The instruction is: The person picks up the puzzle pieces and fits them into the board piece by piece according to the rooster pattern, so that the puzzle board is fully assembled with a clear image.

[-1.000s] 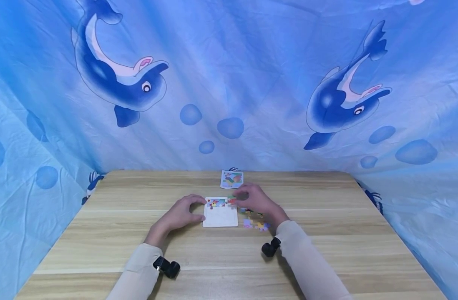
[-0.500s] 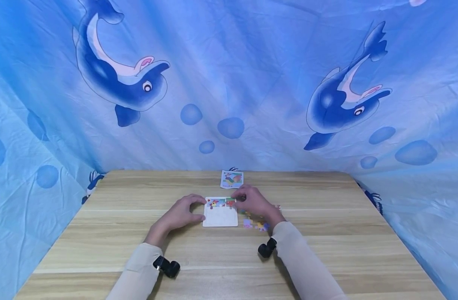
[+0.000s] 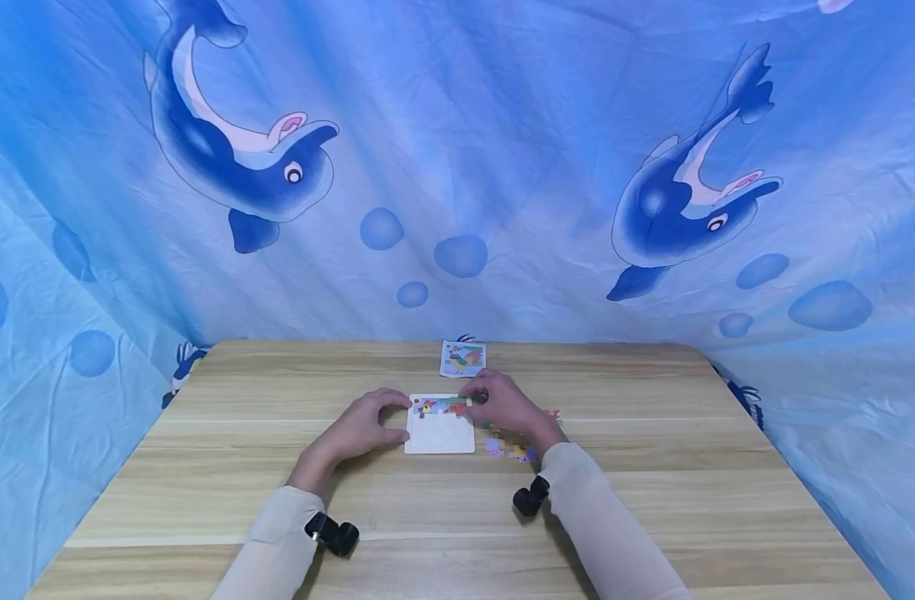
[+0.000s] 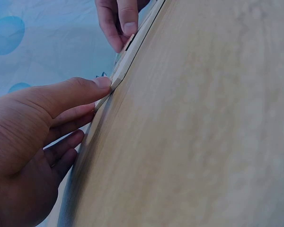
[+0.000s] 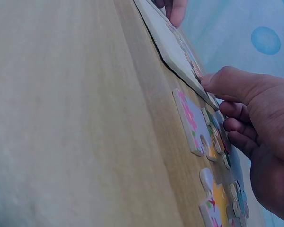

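A white jigsaw puzzle board (image 3: 438,437) lies on the table with a row of coloured pieces along its far side; the rest of its face is bare white. My left hand (image 3: 358,427) holds the board's left edge, thumb near the front corner and forefinger farther back. At the far right corner, my right hand (image 3: 506,403) holds a red and green puzzle piece (image 3: 455,406) against the row with thumb and forefinger. The right wrist view shows the thumb on the board's edge there; the fingers partly hide the piece.
Several loose puzzle pieces (image 5: 189,123) lie right of the board, partly under the right hand and wrist. Behind the board is a small picture card (image 3: 463,360). A blue dolphin-printed curtain (image 3: 457,167) hangs beyond the wooden table (image 3: 277,375).
The right hand has moved slightly left, bringing the red and green piece down into the row, where the gap beside its neighbour has closed. The left hand stays on the board.
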{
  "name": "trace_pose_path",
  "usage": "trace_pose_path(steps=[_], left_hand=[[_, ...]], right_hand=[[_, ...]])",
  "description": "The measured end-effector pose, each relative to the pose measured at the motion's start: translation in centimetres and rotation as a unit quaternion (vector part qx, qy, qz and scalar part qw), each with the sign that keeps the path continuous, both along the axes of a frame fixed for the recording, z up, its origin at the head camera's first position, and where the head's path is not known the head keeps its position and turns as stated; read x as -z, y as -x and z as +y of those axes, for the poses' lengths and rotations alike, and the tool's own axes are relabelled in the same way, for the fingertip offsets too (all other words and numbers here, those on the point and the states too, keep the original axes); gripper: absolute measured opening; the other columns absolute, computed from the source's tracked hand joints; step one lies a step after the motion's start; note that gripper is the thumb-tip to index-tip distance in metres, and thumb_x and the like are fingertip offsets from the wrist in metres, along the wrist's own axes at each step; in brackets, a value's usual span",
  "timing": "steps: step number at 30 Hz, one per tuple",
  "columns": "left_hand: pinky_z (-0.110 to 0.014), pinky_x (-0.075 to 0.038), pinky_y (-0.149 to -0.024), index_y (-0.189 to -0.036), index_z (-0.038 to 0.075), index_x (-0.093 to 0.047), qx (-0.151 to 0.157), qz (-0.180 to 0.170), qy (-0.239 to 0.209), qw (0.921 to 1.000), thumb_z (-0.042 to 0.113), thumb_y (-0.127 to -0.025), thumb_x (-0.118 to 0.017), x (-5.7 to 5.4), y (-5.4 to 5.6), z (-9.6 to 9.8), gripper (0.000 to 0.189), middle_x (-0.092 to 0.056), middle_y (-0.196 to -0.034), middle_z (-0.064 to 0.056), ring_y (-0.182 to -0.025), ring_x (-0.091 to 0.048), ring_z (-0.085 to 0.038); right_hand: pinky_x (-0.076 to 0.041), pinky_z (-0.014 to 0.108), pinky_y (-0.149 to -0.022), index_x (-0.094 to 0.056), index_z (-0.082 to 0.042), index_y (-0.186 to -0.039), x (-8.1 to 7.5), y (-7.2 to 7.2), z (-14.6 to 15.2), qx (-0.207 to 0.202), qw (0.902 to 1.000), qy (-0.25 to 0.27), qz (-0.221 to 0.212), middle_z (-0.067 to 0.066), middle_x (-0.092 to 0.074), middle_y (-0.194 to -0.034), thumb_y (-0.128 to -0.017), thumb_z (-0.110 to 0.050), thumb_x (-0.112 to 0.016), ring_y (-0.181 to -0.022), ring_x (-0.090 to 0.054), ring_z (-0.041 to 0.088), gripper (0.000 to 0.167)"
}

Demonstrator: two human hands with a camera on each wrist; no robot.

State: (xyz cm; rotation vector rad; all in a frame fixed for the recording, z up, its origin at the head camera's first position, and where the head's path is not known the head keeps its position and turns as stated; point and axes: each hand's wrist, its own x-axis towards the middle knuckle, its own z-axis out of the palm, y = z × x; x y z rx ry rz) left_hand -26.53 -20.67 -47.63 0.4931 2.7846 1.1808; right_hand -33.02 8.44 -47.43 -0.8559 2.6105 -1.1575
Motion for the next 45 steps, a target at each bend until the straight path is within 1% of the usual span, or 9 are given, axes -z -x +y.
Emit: trace_pose_path(steps=[6,13,21,27,34,37,41,43,45], left_hand=[[-0.057,-0.038,-0.122,-0.131,0.011,-0.068,-0.002,-0.001,-0.002,1.0,0.022,-0.086,-0.083,0.0,0.0,0.0,0.048,-0.058,-0.147,-0.012,-0.144,-0.048,-0.038],[-0.057,-0.038,-0.122,-0.131,0.011,-0.068,-0.002,0.002,-0.003,1.0,0.021,-0.086,-0.083,0.1,0.0,0.1,0.049,-0.058,-0.147,-0.012,-0.143,-0.049,-0.038],[-0.057,-0.038,-0.121,-0.13,0.012,-0.068,-0.005,-0.002,-0.001,1.0,0.021,-0.086,-0.083,-0.1,0.0,0.1,0.047,-0.059,-0.146,-0.012,-0.143,-0.049,-0.038],[-0.058,-0.038,-0.121,-0.129,0.012,-0.069,-0.003,0.0,-0.001,1.0,0.022,-0.086,-0.084,-0.1,0.0,0.1,0.047,-0.059,-0.146,-0.012,-0.143,-0.049,-0.038],[-0.057,-0.038,-0.121,-0.129,0.011,-0.069,-0.003,-0.002,-0.002,1.0,0.021,-0.086,-0.083,-0.2,0.1,0.2,0.047,-0.06,-0.145,-0.013,-0.142,-0.05,-0.038],[-0.056,-0.038,-0.121,-0.13,0.012,-0.068,-0.002,0.001,0.004,1.0,0.021,-0.086,-0.083,-0.2,0.2,0.2,0.048,-0.059,-0.146,-0.012,-0.142,-0.05,-0.037],[-0.057,-0.038,-0.121,-0.13,0.011,-0.068,0.001,0.005,0.007,1.0,0.022,-0.086,-0.083,-0.1,0.1,0.1,0.048,-0.059,-0.146,-0.013,-0.142,-0.05,-0.038],[-0.058,-0.038,-0.121,-0.13,0.01,-0.068,0.003,0.006,0.007,1.0,0.021,-0.086,-0.083,0.0,0.0,0.0,0.048,-0.059,-0.146,-0.014,-0.141,-0.05,-0.039],[-0.058,-0.039,-0.121,-0.131,0.01,-0.068,0.003,0.005,0.007,1.0,0.022,-0.086,-0.083,0.0,0.1,0.0,0.049,-0.059,-0.145,-0.013,-0.141,-0.05,-0.039]], right_hand=[[-0.053,0.029,-0.082,-0.077,-0.012,-0.118,0.0,0.0,0.1,0.001,0.9999,-0.003,-0.012,0.003,-0.061,-0.114,-0.092,-0.018,-0.077,-0.094,-0.056,0.015,0.027],[-0.053,0.031,-0.084,-0.077,-0.013,-0.118,0.2,0.1,0.0,0.005,0.9997,0.007,-0.021,0.002,-0.061,-0.113,-0.092,-0.019,-0.077,-0.096,-0.057,0.016,0.027],[-0.051,0.027,-0.075,-0.078,-0.012,-0.116,0.1,0.0,-0.3,0.0,0.9998,0.013,-0.011,0.003,-0.063,-0.111,-0.092,-0.017,-0.077,-0.089,-0.056,0.015,0.024],[-0.048,0.028,-0.073,-0.078,-0.011,-0.115,0.1,-0.1,-0.4,-0.003,0.9999,0.015,-0.008,0.004,-0.063,-0.109,-0.093,-0.017,-0.077,-0.087,-0.052,0.016,0.023],[-0.05,0.027,-0.077,-0.078,-0.013,-0.116,0.1,-0.1,-0.4,-0.001,1.0,0.007,-0.007,0.002,-0.063,-0.112,-0.094,-0.018,-0.076,-0.091,-0.054,0.015,0.023],[-0.052,0.029,-0.079,-0.078,-0.014,-0.116,0.1,-0.1,-0.2,0.003,1.0,0.005,-0.006,0.0,-0.063,-0.112,-0.095,-0.019,-0.075,-0.093,-0.055,0.015,0.022],[-0.055,0.036,-0.091,-0.077,-0.013,-0.115,-0.2,-0.4,0.5,0.013,0.9999,0.003,-0.002,0.001,-0.064,-0.115,-0.096,-0.02,-0.074,-0.102,-0.061,0.017,0.021],[-0.056,0.041,-0.099,-0.076,-0.013,-0.117,-0.3,-0.6,1.1,0.018,0.9998,0.004,-0.004,0.002,-0.065,-0.122,-0.096,-0.02,-0.073,-0.112,-0.063,0.02,0.022],[-0.054,0.045,-0.105,-0.076,-0.014,-0.118,-0.5,-0.7,1.9,0.024,0.9997,0.004,-0.004,0.002,-0.064,-0.129,-0.097,-0.02,-0.072,-0.121,-0.062,0.024,0.023]])
